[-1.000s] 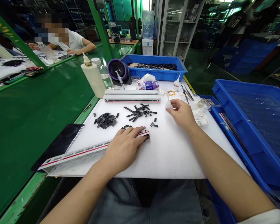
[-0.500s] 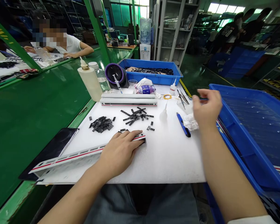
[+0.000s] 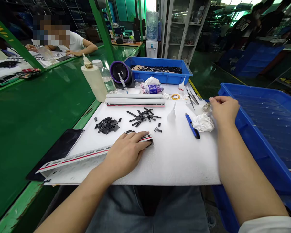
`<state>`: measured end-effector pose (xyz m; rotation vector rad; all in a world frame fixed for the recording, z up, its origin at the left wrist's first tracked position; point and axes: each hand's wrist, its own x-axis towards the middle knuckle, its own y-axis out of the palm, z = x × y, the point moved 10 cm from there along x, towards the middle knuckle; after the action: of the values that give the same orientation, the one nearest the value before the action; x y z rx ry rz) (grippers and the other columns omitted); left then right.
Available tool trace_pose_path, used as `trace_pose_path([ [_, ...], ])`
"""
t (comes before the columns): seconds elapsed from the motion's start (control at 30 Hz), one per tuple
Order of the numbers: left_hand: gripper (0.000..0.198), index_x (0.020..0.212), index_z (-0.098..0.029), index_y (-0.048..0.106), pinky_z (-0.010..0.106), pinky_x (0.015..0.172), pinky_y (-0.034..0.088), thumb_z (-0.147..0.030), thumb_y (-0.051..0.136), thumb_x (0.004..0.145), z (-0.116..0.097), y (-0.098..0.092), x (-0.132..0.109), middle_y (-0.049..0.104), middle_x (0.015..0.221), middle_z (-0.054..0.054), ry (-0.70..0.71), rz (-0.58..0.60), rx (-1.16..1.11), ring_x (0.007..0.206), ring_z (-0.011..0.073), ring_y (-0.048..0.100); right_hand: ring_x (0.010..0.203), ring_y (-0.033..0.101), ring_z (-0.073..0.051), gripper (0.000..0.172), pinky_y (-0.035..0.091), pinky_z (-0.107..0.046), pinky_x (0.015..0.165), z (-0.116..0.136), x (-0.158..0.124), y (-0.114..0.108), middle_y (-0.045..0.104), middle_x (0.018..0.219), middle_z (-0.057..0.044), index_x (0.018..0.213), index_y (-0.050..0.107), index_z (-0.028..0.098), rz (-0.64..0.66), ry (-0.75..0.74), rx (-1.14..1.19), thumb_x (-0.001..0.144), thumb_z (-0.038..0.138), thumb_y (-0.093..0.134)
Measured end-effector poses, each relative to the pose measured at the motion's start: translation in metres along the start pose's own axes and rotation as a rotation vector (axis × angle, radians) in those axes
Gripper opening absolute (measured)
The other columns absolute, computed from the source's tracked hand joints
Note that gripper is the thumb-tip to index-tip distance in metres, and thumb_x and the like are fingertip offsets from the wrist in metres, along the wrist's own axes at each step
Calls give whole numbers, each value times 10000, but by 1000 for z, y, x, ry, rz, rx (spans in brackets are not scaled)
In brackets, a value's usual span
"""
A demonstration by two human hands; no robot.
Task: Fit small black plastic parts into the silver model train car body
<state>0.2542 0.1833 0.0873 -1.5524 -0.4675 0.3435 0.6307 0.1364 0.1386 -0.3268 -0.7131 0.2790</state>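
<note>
While the left hand (image 3: 127, 153) lies flat with its fingers spread on the long white toy train shell with a red stripe (image 3: 87, 156), pinning it to the white foam mat (image 3: 174, 158), small black plastic bits (image 3: 106, 125) wait close by, and the right hand (image 3: 223, 110) pinches a tiny glass bottle (image 3: 207, 106) beside the crumpled white cloth (image 3: 203, 122).

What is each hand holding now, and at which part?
The left hand presses flat on the right end of the train shell. The right hand is by a small bottle; a hold cannot be told.
</note>
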Motion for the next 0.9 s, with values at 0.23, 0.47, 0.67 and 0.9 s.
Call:
trace_pose_path([
  [0.23, 359, 1169, -325, 652, 450, 917, 459, -172, 450, 916, 2, 1, 2, 521, 1421, 12, -1, 12, -32, 1143, 266, 574, 548, 432, -146, 134, 365, -313, 558, 70, -59, -6, 473, 599, 20, 694, 608, 231, -35, 11, 777, 805, 269, 672],
  [0.47, 351, 1197, -323, 629, 443, 893, 461, -186, 448, 929, 3, 1, 2, 524, 1420, 5, -13, -10, -39, 1127, 253, 582, 582, 457, -120, 88, 390, -282, 532, 173, -180, 53, 502, 657, 9, 732, 660, 202, 724, -265, 777, 818, 196, 672],
  [0.67, 356, 1213, -314, 622, 436, 886, 460, -184, 464, 921, 3, 0, 2, 550, 1386, 10, -6, -50, -56, 1113, 252, 590, 567, 438, -104, 69, 373, -264, 522, 179, -186, 51, 471, 626, 25, 789, 707, 175, 712, -341, 722, 825, 145, 657],
  [0.9, 355, 1199, -318, 624, 434, 853, 463, -189, 442, 924, 4, 2, 2, 545, 1393, -1, -13, -31, -46, 1085, 251, 597, 574, 447, -103, 61, 380, -265, 537, 179, -186, 55, 487, 630, 23, 794, 713, 163, 722, -334, 714, 821, 140, 664],
])
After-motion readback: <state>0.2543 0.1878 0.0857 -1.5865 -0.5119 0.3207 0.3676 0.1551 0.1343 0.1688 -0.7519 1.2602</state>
